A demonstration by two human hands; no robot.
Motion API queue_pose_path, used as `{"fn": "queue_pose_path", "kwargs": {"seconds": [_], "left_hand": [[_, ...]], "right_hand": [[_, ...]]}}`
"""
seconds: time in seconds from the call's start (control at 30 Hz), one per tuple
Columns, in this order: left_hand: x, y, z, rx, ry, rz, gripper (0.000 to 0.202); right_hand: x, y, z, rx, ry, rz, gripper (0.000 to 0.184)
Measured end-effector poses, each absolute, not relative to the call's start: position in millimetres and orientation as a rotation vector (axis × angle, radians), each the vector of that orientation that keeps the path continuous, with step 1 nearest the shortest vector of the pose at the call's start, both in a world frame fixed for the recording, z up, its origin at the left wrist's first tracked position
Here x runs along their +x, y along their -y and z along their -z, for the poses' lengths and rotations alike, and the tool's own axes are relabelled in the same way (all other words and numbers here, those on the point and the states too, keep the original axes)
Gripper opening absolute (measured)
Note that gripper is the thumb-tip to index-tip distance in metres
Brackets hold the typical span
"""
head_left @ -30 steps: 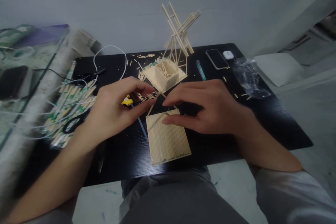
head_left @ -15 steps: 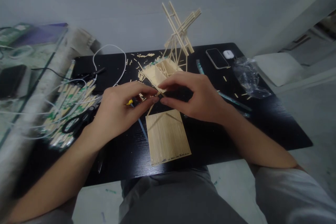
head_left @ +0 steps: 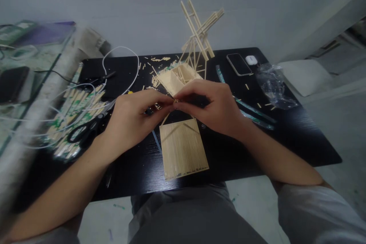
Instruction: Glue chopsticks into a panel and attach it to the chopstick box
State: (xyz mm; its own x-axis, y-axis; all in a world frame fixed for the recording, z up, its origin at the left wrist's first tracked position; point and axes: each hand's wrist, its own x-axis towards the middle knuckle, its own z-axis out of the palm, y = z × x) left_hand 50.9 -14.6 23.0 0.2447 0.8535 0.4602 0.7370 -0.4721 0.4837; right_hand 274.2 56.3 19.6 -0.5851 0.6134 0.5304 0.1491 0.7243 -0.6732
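Note:
My left hand [head_left: 133, 120] and my right hand [head_left: 215, 106] meet over the table, their fingertips pinched together and nearly touching. Between them are the upper ends of thin wooden sticks [head_left: 165, 119], mostly covered by the fingers. The sticks slope up from the far corners of a square panel [head_left: 184, 150] made of narrow wooden strips lying side by side. Just beyond the fingers stands a wooden stick model [head_left: 193, 70], with an open box on a base and crossed, ladder-like blades at the top.
Left of my hands lie black-handled scissors [head_left: 85, 131], bundled sticks in wrappers [head_left: 68, 122] and a white cable [head_left: 138, 63]. Stick offcuts [head_left: 160, 60] are scattered at the back. A phone [head_left: 239, 64], a white earbud case [head_left: 251, 60] and crumpled clear plastic [head_left: 274, 85] are on the right.
My fingertips have drawn closer together over the stick ends, with the left fingers shifting slightly right. The panel stays nearly in place; the view has moved slightly.

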Motion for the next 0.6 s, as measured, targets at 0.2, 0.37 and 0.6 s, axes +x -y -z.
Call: {"fn": "queue_pose_path", "kwargs": {"seconds": [0.2, 0.37, 0.6], "left_hand": [[52.0, 15.1, -23.4, 2.31, -1.535, -1.025, 0.01], [52.2, 16.0, -24.0, 2.281, -1.552, -1.024, 0.012], [53.6, 15.6, -24.0, 2.264, -1.564, -1.017, 0.013]], "right_hand": [[272.5, -55.9, -18.7, -0.58, 2.122, -0.756, 0.001], [271.7, -55.5, -18.2, -0.587, 2.104, -0.786, 0.002], [270.7, -56.3, -16.7, -0.582, 2.065, -0.821, 0.003]]}}
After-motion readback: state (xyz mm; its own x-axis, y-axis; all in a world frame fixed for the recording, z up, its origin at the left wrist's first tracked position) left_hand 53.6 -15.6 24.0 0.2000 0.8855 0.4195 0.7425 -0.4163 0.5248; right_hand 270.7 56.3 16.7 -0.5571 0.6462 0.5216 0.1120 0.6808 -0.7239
